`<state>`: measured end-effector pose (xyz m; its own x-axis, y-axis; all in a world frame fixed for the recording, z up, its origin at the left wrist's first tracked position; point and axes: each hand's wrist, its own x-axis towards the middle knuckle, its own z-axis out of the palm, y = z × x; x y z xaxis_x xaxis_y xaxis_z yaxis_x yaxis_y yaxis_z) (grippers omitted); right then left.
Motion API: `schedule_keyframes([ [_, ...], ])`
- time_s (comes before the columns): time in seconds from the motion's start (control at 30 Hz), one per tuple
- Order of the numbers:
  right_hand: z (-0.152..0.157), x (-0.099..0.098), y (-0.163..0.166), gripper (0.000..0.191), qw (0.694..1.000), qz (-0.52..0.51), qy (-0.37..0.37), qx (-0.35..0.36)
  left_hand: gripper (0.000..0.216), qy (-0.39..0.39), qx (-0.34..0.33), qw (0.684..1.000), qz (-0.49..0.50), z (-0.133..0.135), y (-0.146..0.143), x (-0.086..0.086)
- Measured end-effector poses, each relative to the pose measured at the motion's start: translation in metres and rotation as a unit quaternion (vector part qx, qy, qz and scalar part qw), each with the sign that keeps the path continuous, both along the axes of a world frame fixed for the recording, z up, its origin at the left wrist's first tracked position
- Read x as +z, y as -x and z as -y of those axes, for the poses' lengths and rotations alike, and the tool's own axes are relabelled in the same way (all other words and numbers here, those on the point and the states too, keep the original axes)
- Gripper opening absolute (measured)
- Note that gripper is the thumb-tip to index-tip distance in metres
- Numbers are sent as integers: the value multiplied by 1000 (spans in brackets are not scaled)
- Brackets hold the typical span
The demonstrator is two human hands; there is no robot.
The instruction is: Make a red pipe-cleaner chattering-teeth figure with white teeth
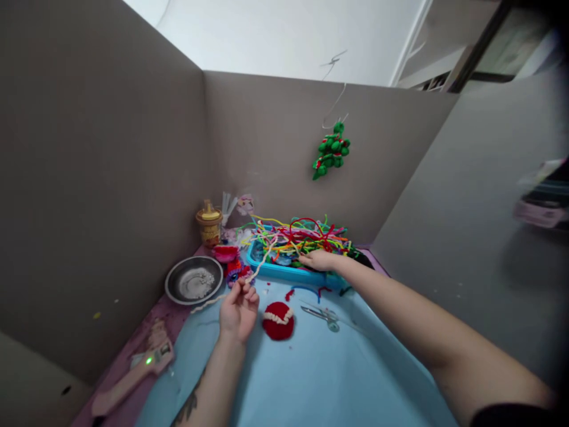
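Note:
My left hand pinches a long cream pipe cleaner that runs up toward the blue tray. My right hand reaches into that tray, fingers resting on a tangle of coloured pipe cleaners. Between my arms, on the light blue mat, lies a red fuzzy ball with a cream band wound over it. Scissors lie just right of the ball.
A metal bowl sits at the left with a yellow-lidded jar behind it. A glue gun with a green light lies at the front left. Grey partition walls enclose the desk; a green pipe-cleaner ornament hangs on the back wall.

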<state>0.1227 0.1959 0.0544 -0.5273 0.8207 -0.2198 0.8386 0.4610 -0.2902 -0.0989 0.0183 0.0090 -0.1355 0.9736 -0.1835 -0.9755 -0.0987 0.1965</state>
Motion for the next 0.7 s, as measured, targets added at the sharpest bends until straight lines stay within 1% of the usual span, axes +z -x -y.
schedule_keyframes([
  [0.07, -9, -2, -7, 42, 1000, 22, -18, -1, 22, -4, 3, 1000, -12, 1, 1, 1],
  [0.13, -12, -1, -14, 34, 999, 24, -37, 16, 20, -11, -1, 1000, -19, 1, 2, 1],
  [0.2, -8, 0, -21, 29, 998, 11, -54, 40, 20, -20, -15, 999, -23, 0, 3, 2],
  [0.3, 8, 5, -31, 23, 993, -35, -84, 72, 18, -35, -55, 997, -49, 0, 4, 2],
  [0.4, 34, 13, -47, 18, 983, -100, -134, 69, 14, -57, -110, 988, -94, 3, 3, 4],
  [0.5, 74, 16, -61, 21, 965, -171, -201, 10, 12, -91, -169, 970, -151, 7, 1, 7],
  [0.53, 90, 15, -63, 21, 936, -254, -239, -38, 12, -103, -187, 961, -174, 8, -1, 8],
  [0.57, 106, 13, -63, 22, 909, -322, -257, -65, 13, -113, -203, 953, -196, 9, -2, 8],
  [0.6, 121, 10, -62, 27, 883, -376, -268, -83, 14, -124, -219, 944, -215, 10, -4, 8],
  [0.63, 135, 7, -59, 39, 874, -400, -266, -78, 16, -131, -234, 935, -233, 11, -5, 8],
  [0.67, 146, 3, -55, 50, 877, -401, -258, -47, 17, -137, -246, 927, -247, 12, -7, 8],
  [0.7, 155, -1, -51, 54, 890, -386, -242, -12, 19, -139, -255, 921, -259, 13, -8, 8],
])
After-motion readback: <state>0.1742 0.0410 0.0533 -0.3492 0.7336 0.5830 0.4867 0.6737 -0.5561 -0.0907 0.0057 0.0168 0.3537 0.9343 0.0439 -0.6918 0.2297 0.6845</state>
